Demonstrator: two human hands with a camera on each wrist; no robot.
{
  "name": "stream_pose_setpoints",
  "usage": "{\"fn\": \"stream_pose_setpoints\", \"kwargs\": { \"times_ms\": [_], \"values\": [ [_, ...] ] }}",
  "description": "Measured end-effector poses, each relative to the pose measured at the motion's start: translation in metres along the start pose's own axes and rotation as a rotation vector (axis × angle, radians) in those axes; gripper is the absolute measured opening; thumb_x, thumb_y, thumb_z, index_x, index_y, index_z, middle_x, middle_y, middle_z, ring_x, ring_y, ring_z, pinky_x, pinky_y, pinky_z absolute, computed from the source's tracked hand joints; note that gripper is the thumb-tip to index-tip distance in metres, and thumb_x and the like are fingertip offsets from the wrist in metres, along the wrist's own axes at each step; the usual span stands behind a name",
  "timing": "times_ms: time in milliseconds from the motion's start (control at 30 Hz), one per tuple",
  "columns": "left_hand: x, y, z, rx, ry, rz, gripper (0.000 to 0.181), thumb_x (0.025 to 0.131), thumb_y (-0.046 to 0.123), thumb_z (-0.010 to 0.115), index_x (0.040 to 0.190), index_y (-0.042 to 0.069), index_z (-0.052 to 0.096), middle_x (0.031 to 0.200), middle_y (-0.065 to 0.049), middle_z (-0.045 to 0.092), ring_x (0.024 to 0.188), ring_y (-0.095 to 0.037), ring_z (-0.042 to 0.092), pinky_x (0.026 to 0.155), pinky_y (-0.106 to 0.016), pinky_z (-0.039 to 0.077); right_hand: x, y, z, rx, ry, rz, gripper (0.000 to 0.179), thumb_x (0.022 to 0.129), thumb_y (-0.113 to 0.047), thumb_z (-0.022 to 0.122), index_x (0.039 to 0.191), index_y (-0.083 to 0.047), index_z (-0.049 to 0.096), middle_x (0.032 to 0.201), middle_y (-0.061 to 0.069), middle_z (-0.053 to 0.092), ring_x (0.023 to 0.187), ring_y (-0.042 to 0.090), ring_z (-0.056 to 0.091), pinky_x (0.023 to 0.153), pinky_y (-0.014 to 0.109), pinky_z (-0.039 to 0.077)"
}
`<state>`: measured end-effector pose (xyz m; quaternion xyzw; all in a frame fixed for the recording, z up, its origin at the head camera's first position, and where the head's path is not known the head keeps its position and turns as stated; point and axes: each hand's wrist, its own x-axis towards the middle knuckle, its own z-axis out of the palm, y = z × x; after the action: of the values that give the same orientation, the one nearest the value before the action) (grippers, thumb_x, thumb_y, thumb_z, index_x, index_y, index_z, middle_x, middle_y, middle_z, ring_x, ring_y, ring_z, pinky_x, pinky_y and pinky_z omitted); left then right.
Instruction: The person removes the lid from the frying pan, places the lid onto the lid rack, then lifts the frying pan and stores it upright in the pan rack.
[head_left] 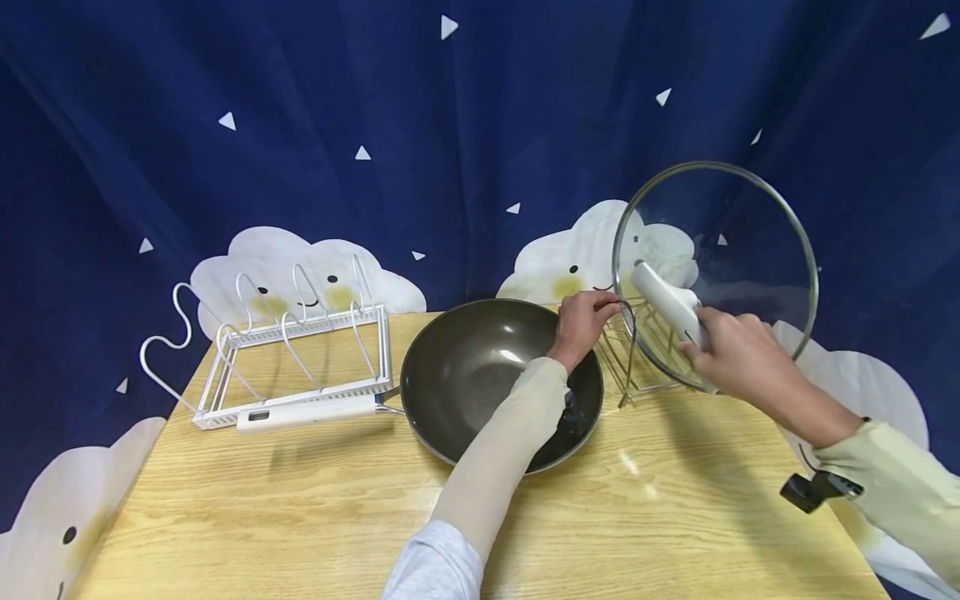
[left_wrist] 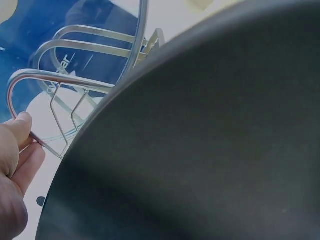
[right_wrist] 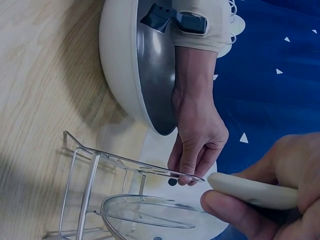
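Note:
My right hand (head_left: pixel 738 354) grips the white handle (head_left: pixel 667 304) of a round glass pot lid (head_left: pixel 750 242) with a metal rim. The lid stands upright at a metal wire rack (head_left: pixel 630 367), its lower edge down among the rack's loops; whether it bears on the rack I cannot tell. With thumb and fingers my left hand (head_left: pixel 581 325) pinches the top of the rack's near loop, also seen in the left wrist view on the rack loop (left_wrist: pixel 65 77). The left forearm passes over a dark-lined wok (head_left: pixel 472 367), which hides part of the rack in the left wrist view.
The wok's white handle (head_left: pixel 315 412) points left, in front of a white wire rack (head_left: pixel 300 387) with several upright loops. All this stands on a light wooden table (head_left: pixel 300 517). Behind it hangs a dark blue curtain (head_left: pixel 420 100) with clouds and triangles.

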<state>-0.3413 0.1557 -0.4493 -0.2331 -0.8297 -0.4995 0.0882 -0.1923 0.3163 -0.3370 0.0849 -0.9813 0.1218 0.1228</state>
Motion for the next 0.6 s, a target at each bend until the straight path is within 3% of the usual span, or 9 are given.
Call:
{"fn": "stream_pose_setpoints", "kwargs": {
  "times_ms": [300,600],
  "values": [
    [0.0009,-0.003,0.0005,-0.016,0.003,-0.043,0.019,0.096,0.027,0.072,0.109,0.018,0.081,0.103,0.005,0.079,0.091,-0.003,0.071,0.078,-0.011,0.049,0.001,0.0007,0.0055,-0.006,-0.007,-0.018,0.026,0.088,-0.015,0.073,0.099,0.005,0.06,0.063,0.005,0.056,0.051,0.023,0.053,0.044,0.039,0.04],
    [0.0015,-0.0035,0.0011,-0.007,0.022,-0.004,0.016,0.095,0.025,0.073,0.107,0.017,0.081,0.101,0.004,0.079,0.089,-0.004,0.071,0.075,-0.012,0.048,0.0024,0.002,0.0097,-0.033,0.001,-0.038,0.026,0.087,-0.015,0.073,0.095,0.005,0.059,0.062,0.006,0.055,0.052,0.026,0.053,0.045,0.043,0.04]
  ]
}}
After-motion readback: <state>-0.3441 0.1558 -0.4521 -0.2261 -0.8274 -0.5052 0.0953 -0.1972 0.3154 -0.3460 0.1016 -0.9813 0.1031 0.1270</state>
